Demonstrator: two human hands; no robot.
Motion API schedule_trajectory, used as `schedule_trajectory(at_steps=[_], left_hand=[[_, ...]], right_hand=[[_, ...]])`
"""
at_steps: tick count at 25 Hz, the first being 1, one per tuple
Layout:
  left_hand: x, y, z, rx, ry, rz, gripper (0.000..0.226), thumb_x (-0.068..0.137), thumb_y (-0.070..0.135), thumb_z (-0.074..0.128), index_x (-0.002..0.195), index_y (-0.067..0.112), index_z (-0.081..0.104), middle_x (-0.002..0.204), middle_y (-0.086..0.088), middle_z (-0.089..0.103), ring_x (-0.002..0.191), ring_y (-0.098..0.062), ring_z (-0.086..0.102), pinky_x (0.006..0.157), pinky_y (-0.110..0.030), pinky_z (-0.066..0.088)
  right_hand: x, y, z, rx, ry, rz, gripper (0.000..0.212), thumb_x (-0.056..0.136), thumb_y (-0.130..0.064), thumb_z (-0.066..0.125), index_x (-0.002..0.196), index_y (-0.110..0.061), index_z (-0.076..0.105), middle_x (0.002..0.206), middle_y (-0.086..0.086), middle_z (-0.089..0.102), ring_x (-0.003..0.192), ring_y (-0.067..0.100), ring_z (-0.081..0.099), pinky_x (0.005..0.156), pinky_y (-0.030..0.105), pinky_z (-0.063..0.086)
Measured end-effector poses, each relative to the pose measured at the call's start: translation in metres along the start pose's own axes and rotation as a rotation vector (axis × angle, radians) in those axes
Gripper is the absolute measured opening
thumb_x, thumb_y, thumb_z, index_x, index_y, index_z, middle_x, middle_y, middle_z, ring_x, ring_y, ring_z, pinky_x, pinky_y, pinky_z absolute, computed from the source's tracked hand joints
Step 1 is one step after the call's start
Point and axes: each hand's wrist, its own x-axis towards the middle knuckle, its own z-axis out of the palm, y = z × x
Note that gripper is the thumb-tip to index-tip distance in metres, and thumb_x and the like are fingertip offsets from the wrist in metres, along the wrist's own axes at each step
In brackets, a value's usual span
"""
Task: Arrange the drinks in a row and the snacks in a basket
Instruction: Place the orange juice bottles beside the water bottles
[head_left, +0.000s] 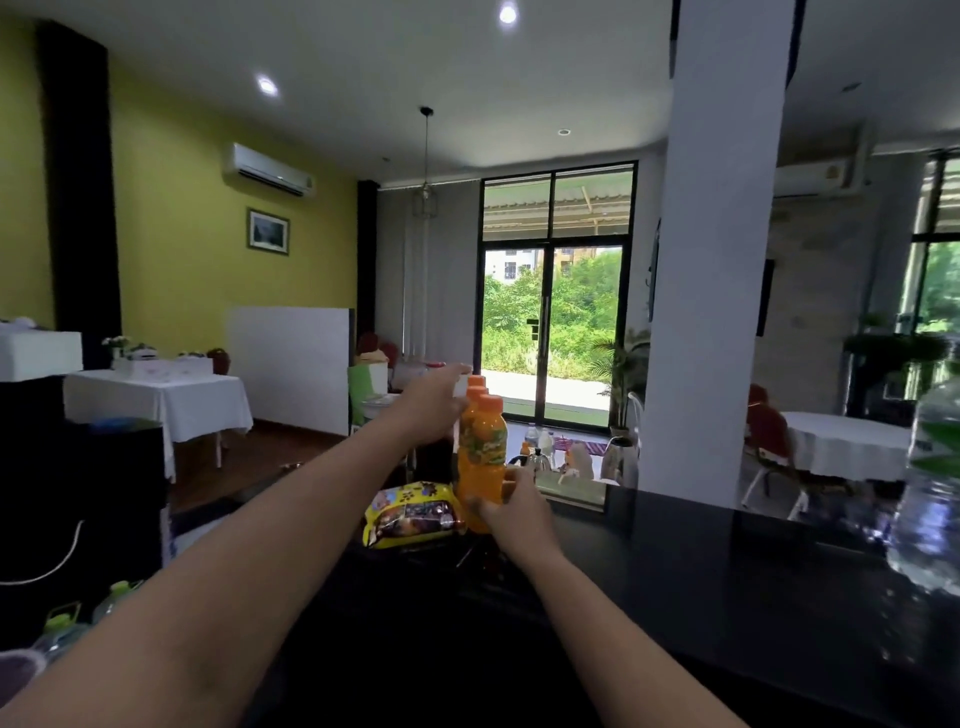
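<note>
Head view: the right hand (511, 506) has its fingers (511, 475) wrapped round the base of the nearest orange juice bottle (480, 457), standing upright on the dark surface (701, 561) in file with two more, likely nudging it into line. The left hand (434, 402) closes on a farther bottle's neck. A yellow snack bag (410, 514) lies just beside; no basket shows.

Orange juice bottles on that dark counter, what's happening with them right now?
A person is lining up the orange juice bottles on the black counter. The right hand grips the nearest bottle low on its body, while the left hand reaches to the bottles behind it, near their orange caps. A yellow snack bag lies on the counter just left of the bottles; no basket is visible. A clear water bottle stands at the far right.
</note>
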Motion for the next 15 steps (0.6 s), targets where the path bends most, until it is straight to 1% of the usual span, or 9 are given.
schedule_trajectory(at_steps=[1, 3, 4, 6, 8, 9, 11, 13, 15], left_hand=[[0.003, -0.001, 0.002, 0.007, -0.005, 0.01, 0.046, 0.095, 0.018, 0.054, 0.139, 0.021, 0.041, 0.128, -0.013, 0.057, 0.097, -0.021, 0.061, 0.079, -0.037, 0.054], [0.007, -0.001, 0.006, -0.001, -0.023, 0.026, 0.045, 0.095, 0.016, 0.053, 0.138, 0.02, 0.042, 0.131, -0.01, 0.055, 0.105, -0.021, 0.057, 0.082, -0.036, 0.053], [0.007, -0.001, 0.01, -0.006, -0.042, 0.029, 0.043, 0.095, 0.014, 0.052, 0.136, 0.019, 0.043, 0.129, -0.01, 0.057, 0.103, -0.021, 0.058, 0.079, -0.034, 0.054], [0.008, -0.003, 0.017, -0.004, -0.067, 0.039, 0.039, 0.095, 0.014, 0.049, 0.134, 0.018, 0.045, 0.122, -0.01, 0.06, 0.096, -0.019, 0.059, 0.074, -0.031, 0.053], [0.008, -0.006, 0.02, -0.009, -0.065, 0.042, 0.036, 0.096, 0.018, 0.048, 0.132, 0.018, 0.044, 0.119, -0.01, 0.062, 0.094, -0.018, 0.058, 0.078, -0.035, 0.053], [0.007, -0.007, 0.02, -0.027, -0.06, 0.041, 0.036, 0.096, 0.02, 0.049, 0.131, 0.019, 0.043, 0.121, -0.01, 0.062, 0.093, -0.017, 0.057, 0.078, -0.035, 0.052], [0.004, -0.009, 0.02, -0.08, -0.051, 0.033, 0.035, 0.095, 0.022, 0.053, 0.129, 0.021, 0.043, 0.123, -0.008, 0.061, 0.092, -0.016, 0.055, 0.074, -0.031, 0.049], [0.0, -0.01, 0.017, -0.121, -0.032, 0.024, 0.033, 0.095, 0.025, 0.055, 0.125, 0.022, 0.043, 0.122, -0.009, 0.062, 0.091, -0.017, 0.057, 0.074, -0.032, 0.05], [-0.004, -0.011, 0.017, -0.133, -0.005, 0.034, 0.029, 0.094, 0.026, 0.056, 0.12, 0.023, 0.044, 0.119, -0.01, 0.064, 0.09, -0.019, 0.058, 0.072, -0.031, 0.049]], right_hand=[[0.003, 0.003, 0.0, -0.004, 0.007, 0.004, 0.033, 0.083, -0.036, 0.072, 0.106, -0.028, 0.05, 0.106, -0.007, 0.063, 0.089, 0.01, 0.059, 0.078, 0.031, 0.051], [0.005, 0.006, -0.001, -0.03, 0.029, -0.006, 0.032, 0.083, -0.035, 0.072, 0.108, -0.023, 0.056, 0.105, -0.005, 0.065, 0.088, 0.011, 0.06, 0.074, 0.03, 0.051], [0.005, 0.005, -0.001, -0.045, 0.032, -0.014, 0.032, 0.083, -0.034, 0.071, 0.109, -0.022, 0.056, 0.104, -0.005, 0.065, 0.088, 0.011, 0.06, 0.072, 0.028, 0.049], [0.004, 0.004, 0.001, -0.064, 0.013, -0.029, 0.033, 0.084, -0.035, 0.07, 0.11, -0.023, 0.054, 0.1, -0.009, 0.062, 0.089, 0.013, 0.061, 0.075, 0.03, 0.051], [0.003, 0.004, 0.003, -0.086, -0.001, -0.023, 0.031, 0.084, -0.036, 0.07, 0.108, -0.027, 0.052, 0.097, -0.011, 0.06, 0.091, 0.014, 0.061, 0.08, 0.034, 0.054], [0.004, 0.004, 0.002, -0.1, 0.007, -0.025, 0.029, 0.084, -0.035, 0.07, 0.105, -0.028, 0.052, 0.096, -0.01, 0.059, 0.09, 0.014, 0.061, 0.081, 0.035, 0.054], [0.003, 0.004, 0.0, -0.116, 0.054, -0.038, 0.024, 0.084, -0.032, 0.069, 0.1, -0.027, 0.051, 0.092, -0.009, 0.059, 0.083, 0.013, 0.06, 0.076, 0.034, 0.054], [-0.004, 0.001, -0.003, -0.089, 0.117, -0.025, 0.022, 0.084, -0.032, 0.069, 0.097, -0.026, 0.053, 0.09, -0.008, 0.06, 0.079, 0.011, 0.06, 0.072, 0.033, 0.054], [-0.014, -0.001, -0.009, -0.039, 0.164, 0.003, 0.018, 0.084, -0.032, 0.069, 0.095, -0.024, 0.057, 0.091, -0.005, 0.065, 0.08, 0.013, 0.063, 0.076, 0.037, 0.056]])
